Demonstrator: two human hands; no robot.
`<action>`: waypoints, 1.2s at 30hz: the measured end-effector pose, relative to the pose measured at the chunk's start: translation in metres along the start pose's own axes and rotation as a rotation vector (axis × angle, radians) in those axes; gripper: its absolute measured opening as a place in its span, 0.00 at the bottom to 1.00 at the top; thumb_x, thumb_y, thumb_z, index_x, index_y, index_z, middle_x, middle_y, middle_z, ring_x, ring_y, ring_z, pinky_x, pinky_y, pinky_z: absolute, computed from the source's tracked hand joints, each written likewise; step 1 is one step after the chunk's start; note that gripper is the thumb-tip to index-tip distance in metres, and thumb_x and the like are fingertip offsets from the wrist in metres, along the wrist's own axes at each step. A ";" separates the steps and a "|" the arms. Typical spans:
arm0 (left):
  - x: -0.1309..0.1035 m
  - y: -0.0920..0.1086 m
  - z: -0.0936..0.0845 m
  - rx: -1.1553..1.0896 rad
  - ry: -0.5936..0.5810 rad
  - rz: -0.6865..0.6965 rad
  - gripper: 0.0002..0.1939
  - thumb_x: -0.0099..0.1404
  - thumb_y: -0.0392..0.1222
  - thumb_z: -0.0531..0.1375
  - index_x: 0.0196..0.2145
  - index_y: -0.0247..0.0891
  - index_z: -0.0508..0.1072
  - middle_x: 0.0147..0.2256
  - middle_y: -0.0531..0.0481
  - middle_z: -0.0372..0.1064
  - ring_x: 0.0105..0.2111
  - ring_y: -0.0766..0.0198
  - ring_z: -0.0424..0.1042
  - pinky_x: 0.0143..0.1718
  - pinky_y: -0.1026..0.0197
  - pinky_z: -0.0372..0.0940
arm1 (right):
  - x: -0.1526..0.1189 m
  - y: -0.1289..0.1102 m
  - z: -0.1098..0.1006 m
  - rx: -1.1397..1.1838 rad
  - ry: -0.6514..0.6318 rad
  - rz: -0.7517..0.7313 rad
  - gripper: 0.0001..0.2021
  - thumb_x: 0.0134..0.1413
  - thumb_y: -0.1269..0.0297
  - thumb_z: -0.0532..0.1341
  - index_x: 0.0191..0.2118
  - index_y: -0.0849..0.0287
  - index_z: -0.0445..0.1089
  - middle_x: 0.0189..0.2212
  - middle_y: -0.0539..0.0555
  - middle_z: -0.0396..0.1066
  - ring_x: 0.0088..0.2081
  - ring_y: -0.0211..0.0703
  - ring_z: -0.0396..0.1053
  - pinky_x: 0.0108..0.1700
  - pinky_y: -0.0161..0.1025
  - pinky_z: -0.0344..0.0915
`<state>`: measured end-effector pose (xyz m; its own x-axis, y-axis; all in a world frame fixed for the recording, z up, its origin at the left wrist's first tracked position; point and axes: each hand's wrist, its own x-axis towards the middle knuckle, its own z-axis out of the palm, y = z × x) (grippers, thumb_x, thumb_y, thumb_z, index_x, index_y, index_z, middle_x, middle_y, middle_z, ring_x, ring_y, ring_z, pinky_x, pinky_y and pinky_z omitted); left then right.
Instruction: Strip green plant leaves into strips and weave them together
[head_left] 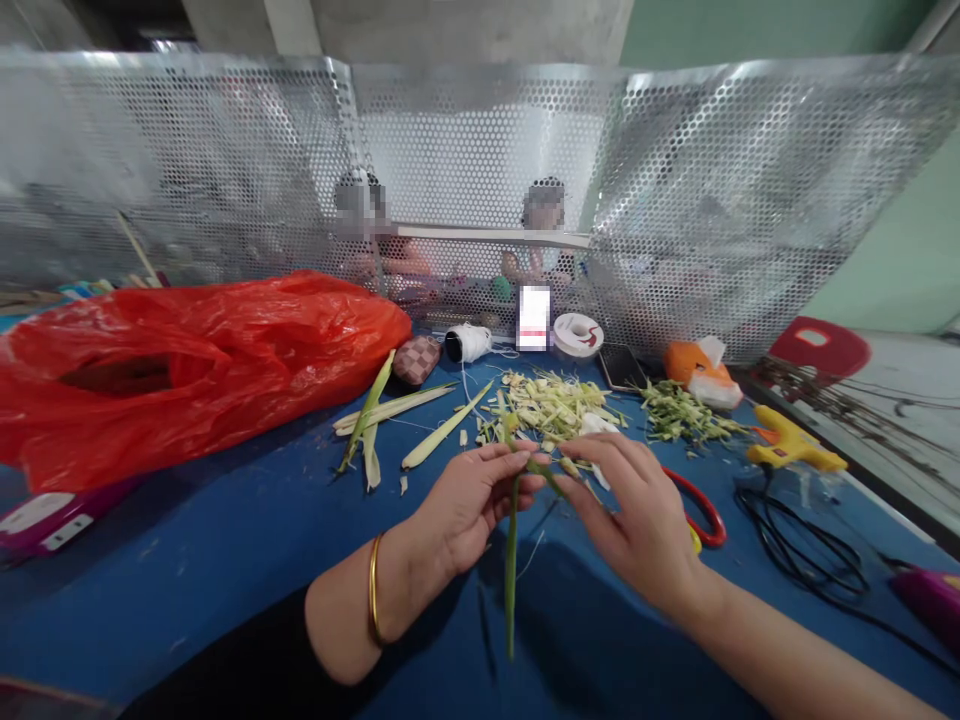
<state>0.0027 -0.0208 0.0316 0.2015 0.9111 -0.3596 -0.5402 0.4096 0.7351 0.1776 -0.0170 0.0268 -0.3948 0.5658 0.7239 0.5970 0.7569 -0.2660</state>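
Low over the blue table, my left hand (pixel 469 505) pinches a green leaf strip (pixel 511 570) between thumb and fingers, and the strip's long end hangs down. My right hand (pixel 637 515) meets it from the other side, its thumb and fingers closed on a green piece that crosses the strip. Behind the hands lies a heap of pale cut leaf bits (pixel 551 405). Longer pale leaves (pixel 446 428) rest to the left of the heap. A red-handled tool (pixel 709 520) is partly hidden behind my right hand.
A red plastic bag (pixel 300 335) covers the back left. Along the back are white thread (pixel 472 342), a phone (pixel 534 318) and a ribbon spool (pixel 577 335). A yellow glue gun (pixel 795 442) with a black cable lies right. Two people sit beyond the perforated screen (pixel 480 150).
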 end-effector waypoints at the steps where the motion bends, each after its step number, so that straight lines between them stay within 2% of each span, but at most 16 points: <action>1: 0.000 0.000 0.000 0.006 0.002 -0.009 0.05 0.61 0.29 0.61 0.34 0.31 0.77 0.31 0.48 0.75 0.22 0.72 0.72 0.23 0.71 0.66 | 0.002 0.002 0.000 0.061 -0.067 0.128 0.08 0.60 0.64 0.58 0.42 0.59 0.70 0.38 0.58 0.74 0.41 0.49 0.70 0.42 0.44 0.63; 4: 0.001 -0.001 0.000 0.030 0.030 -0.016 0.06 0.61 0.28 0.60 0.34 0.31 0.77 0.31 0.48 0.76 0.21 0.73 0.71 0.21 0.71 0.65 | 0.007 0.007 0.002 0.367 -0.406 0.422 0.12 0.60 0.58 0.55 0.33 0.58 0.71 0.30 0.53 0.74 0.33 0.44 0.69 0.36 0.39 0.63; 6: 0.001 -0.001 0.001 0.055 0.059 -0.007 0.06 0.61 0.29 0.60 0.35 0.32 0.77 0.33 0.46 0.77 0.21 0.72 0.72 0.21 0.71 0.65 | 0.009 0.009 0.003 0.535 -0.529 0.547 0.16 0.59 0.56 0.55 0.27 0.59 0.70 0.24 0.51 0.70 0.27 0.40 0.66 0.31 0.36 0.60; 11: 0.002 -0.001 0.000 0.116 0.088 -0.009 0.05 0.61 0.33 0.62 0.35 0.31 0.78 0.36 0.44 0.77 0.23 0.71 0.73 0.20 0.71 0.64 | 0.009 0.008 0.004 0.679 -0.516 0.693 0.17 0.54 0.52 0.59 0.24 0.60 0.68 0.20 0.48 0.60 0.22 0.35 0.55 0.25 0.34 0.51; 14: 0.004 -0.002 -0.002 0.116 0.066 -0.026 0.04 0.60 0.33 0.63 0.34 0.32 0.78 0.35 0.45 0.76 0.22 0.73 0.71 0.20 0.72 0.63 | 0.010 0.007 0.003 0.768 -0.563 0.771 0.17 0.53 0.50 0.58 0.25 0.60 0.68 0.20 0.48 0.61 0.22 0.34 0.54 0.26 0.34 0.50; 19: 0.005 -0.004 -0.004 0.179 0.072 -0.027 0.05 0.59 0.34 0.64 0.35 0.31 0.78 0.30 0.48 0.75 0.21 0.73 0.70 0.20 0.71 0.62 | 0.012 0.012 -0.001 0.635 -0.517 0.652 0.16 0.55 0.54 0.57 0.22 0.58 0.65 0.18 0.47 0.60 0.23 0.35 0.55 0.27 0.35 0.52; 23: 0.003 -0.006 -0.002 0.285 0.034 -0.050 0.05 0.60 0.33 0.62 0.34 0.30 0.77 0.30 0.46 0.75 0.20 0.73 0.70 0.19 0.71 0.61 | 0.011 0.017 -0.004 0.408 -0.432 0.517 0.13 0.58 0.58 0.56 0.26 0.58 0.69 0.21 0.49 0.65 0.26 0.38 0.61 0.30 0.36 0.55; 26: 0.002 -0.006 -0.001 0.320 0.033 -0.060 0.05 0.60 0.32 0.61 0.34 0.30 0.77 0.31 0.45 0.75 0.18 0.73 0.69 0.18 0.70 0.60 | 0.010 0.017 -0.004 0.325 -0.411 0.436 0.12 0.58 0.61 0.56 0.26 0.58 0.70 0.23 0.49 0.67 0.28 0.39 0.63 0.31 0.36 0.57; 32: 0.003 -0.005 -0.002 0.284 0.021 -0.086 0.06 0.59 0.31 0.61 0.35 0.31 0.76 0.31 0.46 0.75 0.17 0.74 0.68 0.18 0.71 0.60 | 0.010 0.020 -0.004 0.289 -0.395 0.441 0.11 0.56 0.61 0.56 0.25 0.58 0.68 0.23 0.49 0.67 0.28 0.40 0.64 0.30 0.36 0.57; 36: 0.004 -0.007 -0.005 0.290 -0.040 -0.135 0.07 0.60 0.32 0.61 0.37 0.31 0.75 0.34 0.46 0.76 0.19 0.74 0.70 0.19 0.71 0.62 | 0.011 0.020 -0.005 0.308 -0.390 0.445 0.11 0.56 0.62 0.55 0.25 0.58 0.68 0.24 0.50 0.69 0.29 0.40 0.64 0.31 0.36 0.58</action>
<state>0.0035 -0.0208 0.0224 0.2903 0.8463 -0.4466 -0.2523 0.5179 0.8174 0.1890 0.0026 0.0324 -0.4152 0.8790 0.2346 0.5578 0.4497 -0.6976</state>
